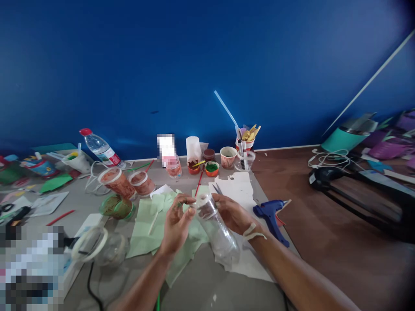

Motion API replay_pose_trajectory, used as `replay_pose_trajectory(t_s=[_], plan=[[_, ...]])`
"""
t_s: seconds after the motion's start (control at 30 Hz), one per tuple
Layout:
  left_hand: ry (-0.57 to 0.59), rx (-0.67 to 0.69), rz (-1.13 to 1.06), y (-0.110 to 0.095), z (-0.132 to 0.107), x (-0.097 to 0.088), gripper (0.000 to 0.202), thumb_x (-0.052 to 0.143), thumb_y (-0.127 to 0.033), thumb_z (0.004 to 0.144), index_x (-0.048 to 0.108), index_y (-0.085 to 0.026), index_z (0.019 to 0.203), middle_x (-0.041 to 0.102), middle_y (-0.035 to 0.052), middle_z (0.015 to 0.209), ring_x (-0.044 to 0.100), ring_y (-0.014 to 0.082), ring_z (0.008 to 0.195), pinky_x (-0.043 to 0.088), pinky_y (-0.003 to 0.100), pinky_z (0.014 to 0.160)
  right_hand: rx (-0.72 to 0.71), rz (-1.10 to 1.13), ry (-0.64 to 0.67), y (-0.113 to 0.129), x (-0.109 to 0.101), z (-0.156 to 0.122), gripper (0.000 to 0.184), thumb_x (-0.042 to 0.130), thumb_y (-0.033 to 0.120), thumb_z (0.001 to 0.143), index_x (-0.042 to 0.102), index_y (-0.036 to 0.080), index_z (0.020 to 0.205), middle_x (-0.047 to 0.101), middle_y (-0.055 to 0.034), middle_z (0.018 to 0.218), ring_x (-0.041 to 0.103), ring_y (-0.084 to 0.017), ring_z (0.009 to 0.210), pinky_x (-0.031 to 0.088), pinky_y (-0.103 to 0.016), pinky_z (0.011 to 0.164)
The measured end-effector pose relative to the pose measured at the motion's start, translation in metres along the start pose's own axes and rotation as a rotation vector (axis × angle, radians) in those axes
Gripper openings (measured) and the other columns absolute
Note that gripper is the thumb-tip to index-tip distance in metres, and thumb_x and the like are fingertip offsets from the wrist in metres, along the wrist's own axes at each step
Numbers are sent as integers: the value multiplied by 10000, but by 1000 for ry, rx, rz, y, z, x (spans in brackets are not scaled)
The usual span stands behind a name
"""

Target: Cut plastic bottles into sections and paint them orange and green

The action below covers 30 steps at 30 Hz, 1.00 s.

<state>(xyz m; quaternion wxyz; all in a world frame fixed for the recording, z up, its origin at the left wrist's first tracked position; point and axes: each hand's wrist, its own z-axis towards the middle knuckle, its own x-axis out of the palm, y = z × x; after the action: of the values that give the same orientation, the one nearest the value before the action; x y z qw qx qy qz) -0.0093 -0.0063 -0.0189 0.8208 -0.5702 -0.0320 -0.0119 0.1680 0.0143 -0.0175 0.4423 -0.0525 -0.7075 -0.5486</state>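
A clear plastic bottle (223, 242) lies tilted between my hands, its upper end pointing away and its wider end toward me. My right hand (233, 212) is closed round the far right side of its upper part; the bottle hides some of those fingers. At the upper rim, the thumb and forefinger of my left hand (177, 222) pinch the edge. A pale band circles my right wrist. Below my hands are green paper sheets (142, 235) and torn white paper (241, 185). Scissors (217, 188) lie on the white paper, just beyond my right hand.
A blue glue gun (270, 216) lies right of my right hand. Paint cups (212, 168) and a cup of plastic cutlery (248, 137) stand along the blue wall. Brown-smeared tubs (116, 181) and a red-capped bottle (102, 149) are left. A black-framed object (356, 183) lies far right.
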Motion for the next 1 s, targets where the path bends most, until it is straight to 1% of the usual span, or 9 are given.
replay_pose_trajectory(t_s=[0.1,0.2,0.3,0.43,0.5,0.63,0.77,0.9,1.0], plan=[[-53,30,127,2,2,2,118,663,-312,807,641,-196,799,582,16,798,548,164,794,432,276,765,37,-9,-64,-5,-3,4,260,681,276,707,664,131,922,724,-83,857,667,-205,782,500,-329,738],[-122,32,179,3,3,4,109,639,-303,811,640,-197,785,588,3,747,544,150,735,432,262,715,72,-41,-77,-12,-6,5,331,658,419,772,667,121,914,719,-106,887,663,-217,812,497,-334,730],[-170,22,219,3,4,4,125,607,-316,826,632,-200,787,573,-7,717,536,139,684,429,251,666,69,-95,-9,-15,-7,1,444,611,536,815,662,122,970,708,-105,907,653,-198,799,482,-328,744],[-203,73,300,2,5,2,136,574,-326,841,607,-216,767,583,5,727,561,159,698,450,280,672,75,-205,107,-10,-3,-4,489,722,478,754,606,144,1093,668,-58,890,624,-152,712,465,-309,717],[-205,125,380,1,5,2,141,543,-318,858,599,-227,767,594,14,733,572,175,723,456,305,696,78,-263,121,-7,1,-4,526,777,428,707,576,155,1109,640,-24,838,605,-137,680,454,-292,682],[-209,210,538,1,4,1,174,496,-315,875,585,-232,752,621,24,729,574,196,741,436,354,752,95,-321,108,-8,5,-2,452,793,377,684,562,153,1002,611,3,765,585,-127,654,427,-263,631],[-204,280,658,3,7,-2,249,448,-327,899,558,-231,698,619,14,680,566,194,689,401,363,748,99,-305,136,-13,1,1,402,776,370,699,568,140,955,611,3,728,572,-126,644,418,-267,638],[-172,247,657,4,9,-4,334,410,-359,931,561,-226,664,593,10,648,543,186,664,400,344,732,120,-247,149,-15,-2,1,420,776,384,690,577,127,956,611,1,695,562,-126,617,416,-267,622],[-203,250,572,3,9,-5,349,354,-384,956,615,-223,788,610,41,767,559,196,747,425,336,740,101,-213,127,-15,-1,0,384,760,369,708,579,130,947,612,-2,678,579,-144,646,431,-280,641]])
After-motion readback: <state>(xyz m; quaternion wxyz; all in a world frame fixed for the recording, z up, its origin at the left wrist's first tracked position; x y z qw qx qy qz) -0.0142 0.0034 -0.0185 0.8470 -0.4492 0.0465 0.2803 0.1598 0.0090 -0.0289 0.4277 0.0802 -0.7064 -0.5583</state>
